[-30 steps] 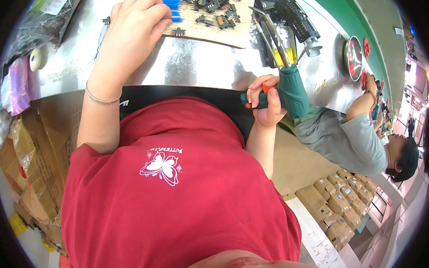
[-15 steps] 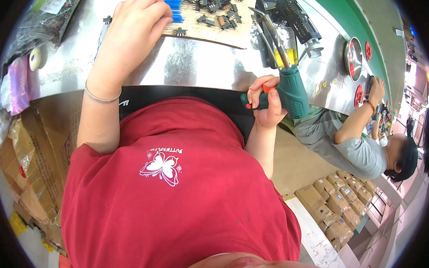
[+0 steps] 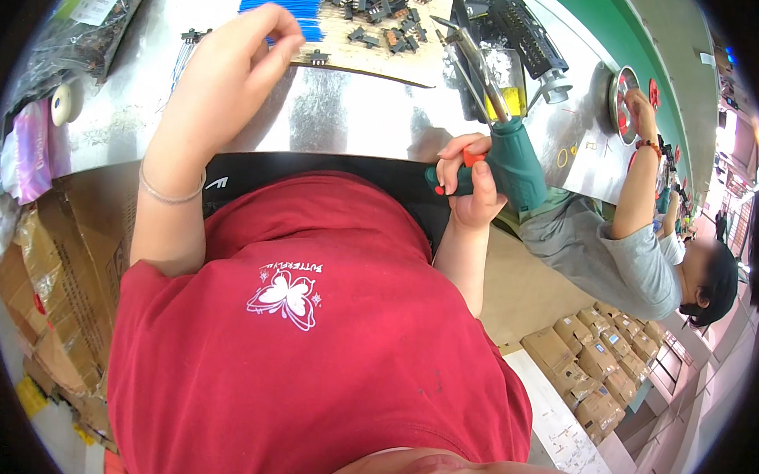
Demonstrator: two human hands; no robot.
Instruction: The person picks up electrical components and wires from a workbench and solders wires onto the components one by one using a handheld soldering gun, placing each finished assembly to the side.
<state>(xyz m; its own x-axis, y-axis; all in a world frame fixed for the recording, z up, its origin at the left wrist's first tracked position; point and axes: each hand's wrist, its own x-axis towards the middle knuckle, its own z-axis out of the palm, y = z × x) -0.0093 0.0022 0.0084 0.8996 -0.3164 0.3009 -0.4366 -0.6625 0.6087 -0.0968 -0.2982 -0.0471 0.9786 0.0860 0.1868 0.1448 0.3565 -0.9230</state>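
Note:
My right hand [image 3: 473, 180] is wrapped round the handle of a green soldering gun [image 3: 517, 162] with a red trigger. Its metal barrel and tip point up and to the left over the table. Over the near edge of a wooden board [image 3: 365, 63], my left hand [image 3: 243, 61] has its thumb and forefinger drawn together; whatever lies between them is too small to make out. Just beyond it lies a bundle of blue wires [image 3: 283, 0]. A small black slide switch [image 3: 317, 58] sits at the board's edge, right of the fingertips. More black switches [image 3: 383, 11] are heaped farther back.
Left of my hand lie switches with thin wires [image 3: 191, 38]. A clear plastic bag [image 3: 77, 34] fills the far left corner. Behind the soldering gun stands a black stand [image 3: 528, 37]. On the right, a co-worker's hand [image 3: 643, 112] reaches to a metal bowl [image 3: 615, 107].
My left hand has drawn back slightly from the blue wires, uncovering more of them. My right hand stays on the soldering gun. The co-worker's hand has moved to the bowl.

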